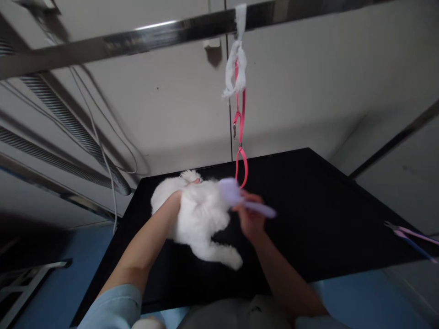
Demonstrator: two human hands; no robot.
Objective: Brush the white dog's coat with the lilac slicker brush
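Note:
A fluffy white dog point(202, 214) lies on a black table point(308, 214), one leg stretched toward the front. My left hand point(194, 183) is closed on the dog's body near its far side. Fur buries most of that hand, and only a bit of it shows. In my right hand point(252, 214) is a pale purple pet brush point(231, 191), gripped by its handle. The brush head is at the dog's right side, at the edge of the fur. Motion blurs the brush, so its bristles cannot be made out.
A pink grooming loop point(242, 164) hangs from a metal bar point(192, 32) by a knotted white cloth point(236, 64), just behind the brush. Pliers-like clippers point(408, 235) lie at the table's right edge. Grey corrugated hoses point(68, 119) run along the left wall.

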